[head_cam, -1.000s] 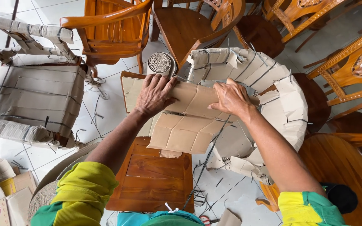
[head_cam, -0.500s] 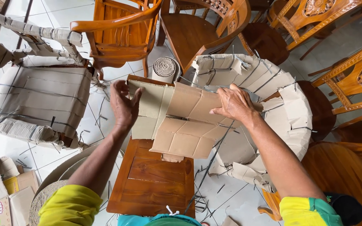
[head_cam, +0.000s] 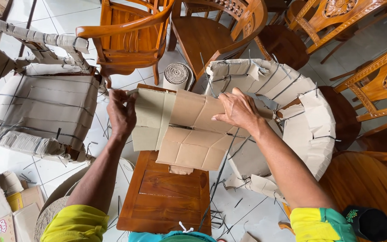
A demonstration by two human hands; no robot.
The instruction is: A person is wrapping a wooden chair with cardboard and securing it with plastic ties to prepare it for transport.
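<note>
I am watching the left hand point(head_cam: 122, 113) pinching the left edge of the cardboard sheet point(head_cam: 189, 130) at mid-frame, while the right hand point(head_cam: 238, 110) is pressing flat, fingers spread, on its upper right part — likely pinning it so the creased panels keep from springing up. The sheet is lying over the far end of the small wooden table point(head_cam: 166, 195), spanning between both hands, its right side touching the cardboard-wrapped chair point(head_cam: 301, 112) at right of centre.
</note>
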